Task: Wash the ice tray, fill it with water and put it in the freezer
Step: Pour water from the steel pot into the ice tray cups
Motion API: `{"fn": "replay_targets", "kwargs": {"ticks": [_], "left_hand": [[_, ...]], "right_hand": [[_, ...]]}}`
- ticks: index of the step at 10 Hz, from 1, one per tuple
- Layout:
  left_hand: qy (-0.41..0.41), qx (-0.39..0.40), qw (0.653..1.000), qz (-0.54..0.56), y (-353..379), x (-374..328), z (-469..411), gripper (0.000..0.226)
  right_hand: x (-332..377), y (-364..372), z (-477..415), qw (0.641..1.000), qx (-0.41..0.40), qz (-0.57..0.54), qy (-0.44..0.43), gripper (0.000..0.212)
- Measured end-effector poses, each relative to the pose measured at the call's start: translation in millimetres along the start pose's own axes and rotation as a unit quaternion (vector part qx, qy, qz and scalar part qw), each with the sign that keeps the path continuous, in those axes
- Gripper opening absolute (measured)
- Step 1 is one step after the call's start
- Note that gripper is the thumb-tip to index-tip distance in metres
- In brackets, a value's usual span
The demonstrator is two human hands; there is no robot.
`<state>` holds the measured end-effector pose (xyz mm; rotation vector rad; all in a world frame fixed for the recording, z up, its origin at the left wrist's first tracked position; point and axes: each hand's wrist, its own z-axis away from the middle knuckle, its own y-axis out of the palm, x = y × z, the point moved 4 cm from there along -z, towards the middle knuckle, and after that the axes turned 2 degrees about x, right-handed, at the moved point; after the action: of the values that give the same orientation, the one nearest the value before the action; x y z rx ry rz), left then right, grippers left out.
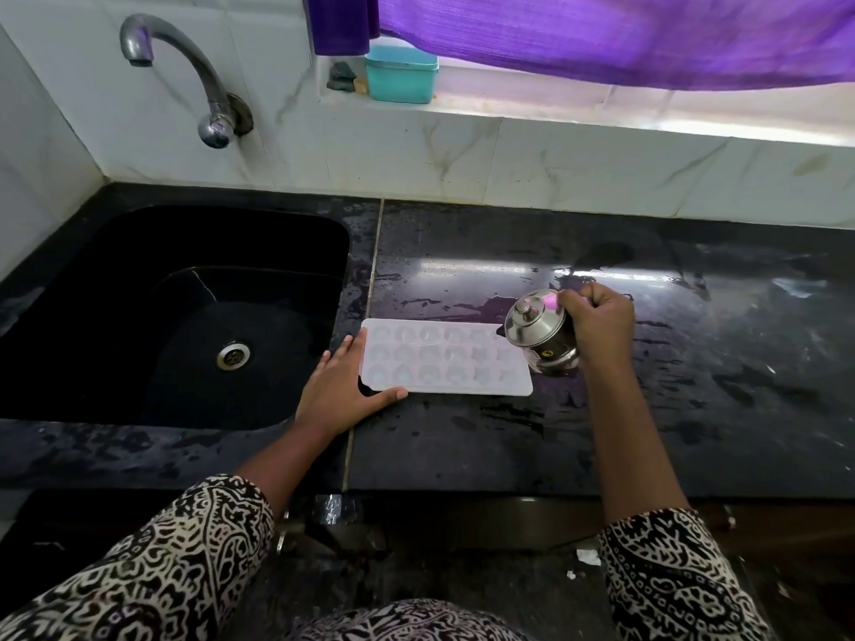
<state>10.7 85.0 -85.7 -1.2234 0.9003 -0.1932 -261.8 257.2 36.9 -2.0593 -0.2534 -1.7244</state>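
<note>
A translucent white ice tray [444, 358] lies flat on the wet black counter, just right of the sink. My left hand [342, 386] rests against the tray's left end, fingers straight along the edge and thumb under the near corner. My right hand [597, 321] grips a small steel jug with a lid [539, 333], tilted toward the tray's right end. No stream of water is visible from the jug.
The black sink [176, 312] with its drain is at left, under a steel tap [185, 71] on the tiled wall. A teal box [401, 74] sits on the window ledge under a purple curtain [601, 34]. Wet black counter [694, 363] stretches to the right.
</note>
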Motion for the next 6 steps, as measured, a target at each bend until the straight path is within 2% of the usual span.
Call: {"fn": "replay_targets", "kwargs": {"ticks": [1,3,6], "left_hand": [[0.005,-0.005,1.0,-0.001,0.3,-0.4,-0.3,0.128],[0.008,-0.005,1.0,0.001,0.5,-0.2,-0.3,0.128],[0.006,-0.004,1.0,0.0,1.4,0.4,-0.6,0.129]], "right_hand": [[-1.3,-1.1,-1.2,1.0,0.001,-0.022,0.006,0.037],[-6.8,-5.0,-2.5,0.99,-0.018,-0.119,0.069,0.034],[-10.8,-8.3,-3.3,0.994,-0.019,-0.09,0.066,0.03]]}}
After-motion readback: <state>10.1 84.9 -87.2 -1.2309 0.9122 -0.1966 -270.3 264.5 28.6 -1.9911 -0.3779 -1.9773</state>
